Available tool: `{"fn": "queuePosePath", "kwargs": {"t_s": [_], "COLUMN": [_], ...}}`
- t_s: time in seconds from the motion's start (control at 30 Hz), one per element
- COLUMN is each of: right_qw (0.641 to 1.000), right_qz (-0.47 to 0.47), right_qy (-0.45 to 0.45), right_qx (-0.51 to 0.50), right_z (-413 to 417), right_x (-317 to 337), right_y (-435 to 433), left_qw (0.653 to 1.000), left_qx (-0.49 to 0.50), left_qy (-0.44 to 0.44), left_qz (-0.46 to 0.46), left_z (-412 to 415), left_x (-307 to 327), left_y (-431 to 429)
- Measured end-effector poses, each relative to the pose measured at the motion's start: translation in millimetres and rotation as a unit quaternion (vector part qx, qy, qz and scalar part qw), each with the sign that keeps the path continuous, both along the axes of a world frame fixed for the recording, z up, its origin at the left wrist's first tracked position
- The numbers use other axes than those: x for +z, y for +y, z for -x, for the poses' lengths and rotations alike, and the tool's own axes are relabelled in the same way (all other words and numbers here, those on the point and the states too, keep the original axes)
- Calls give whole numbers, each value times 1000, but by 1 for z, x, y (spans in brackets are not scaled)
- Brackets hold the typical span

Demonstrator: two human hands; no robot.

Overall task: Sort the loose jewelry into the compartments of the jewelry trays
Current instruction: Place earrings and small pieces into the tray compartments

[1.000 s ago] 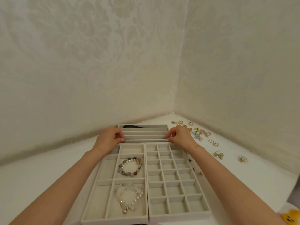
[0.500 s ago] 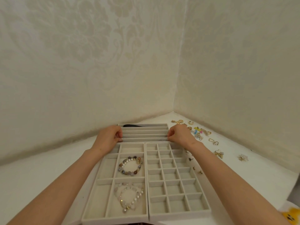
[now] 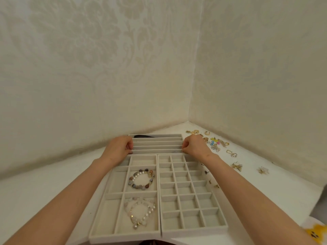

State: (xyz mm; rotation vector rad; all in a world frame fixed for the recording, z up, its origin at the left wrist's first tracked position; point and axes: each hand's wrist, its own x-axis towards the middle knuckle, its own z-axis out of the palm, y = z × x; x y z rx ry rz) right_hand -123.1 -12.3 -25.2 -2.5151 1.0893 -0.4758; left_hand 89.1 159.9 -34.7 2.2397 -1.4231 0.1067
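Note:
Three grey velvet trays lie on the white table. The far slotted tray has long rows; my left hand grips its left end and my right hand grips its right end. A dark item lies in its farthest row. The near left tray holds a brown-and-pearl bead bracelet and a pale bead bracelet. The near right grid tray has several small compartments with nothing in them. Loose gold earrings and rings are scattered to the right.
Patterned walls meet in a corner just behind the trays. More small earrings and studs lie along the right of the grid tray. A yellow plush item sits at the bottom right edge.
Both hands and the slotted tray they hold have shifted slightly away from me, towards the wall corner. The near trays have not moved.

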Motion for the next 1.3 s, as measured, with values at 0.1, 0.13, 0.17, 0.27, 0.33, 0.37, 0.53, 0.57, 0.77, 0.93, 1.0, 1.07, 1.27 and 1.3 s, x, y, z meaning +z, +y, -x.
{"fn": "queuePosePath", "kwargs": {"t_s": [0.1, 0.13, 0.17, 0.27, 0.33, 0.37, 0.53, 0.57, 0.77, 0.93, 1.0, 1.07, 1.27, 1.3], "right_qw": [1000, 1000, 1000, 1000, 998, 996, 990, 989, 985, 974, 969, 966, 974, 977], "right_qz": [2, 3, 4, -10, -37, -51, -67, -69, -53, -27, -19, -13, -19, -18], "right_qy": [4, 4, 1, -28, -54, -70, -123, -126, -157, -195, -206, -212, -151, -133], "right_qx": [0, -1, -3, -8, -4, 0, -19, -25, -55, -113, -133, -148, -167, -167], "right_z": [4, 5, 8, 17, 26, 31, 67, 74, 106, 121, 127, 132, 131, 130], "right_x": [-1, -1, 0, 0, -1, 0, 4, 2, -17, -16, -12, -8, -1, -1], "right_y": [3, 5, 6, 9, 7, 5, -1, -3, -14, -23, -29, -38, -62, -64], "left_qw": [999, 998, 997, 997, 996, 995, 985, 982, 973, 978, 980, 981, 978, 978], "left_qx": [23, 22, 15, -23, -49, -64, -153, -168, -221, -202, -188, -174, -136, -137], "left_qy": [-40, -53, -61, -34, -22, -20, -18, -18, -35, -8, 15, 47, 122, 118], "left_qz": [-4, 13, 33, 69, 70, 68, 82, 80, 63, 59, 58, 68, 101, 105], "left_z": [8, 11, 15, 35, 51, 60, 101, 109, 146, 149, 148, 148, 148, 148], "left_x": [1, 0, -1, -3, -4, -5, -4, -2, 1, -3, -4, -5, -17, -19], "left_y": [-2, -3, -4, -9, -12, -14, -24, -28, -51, -65, -69, -72, -76, -76]}}
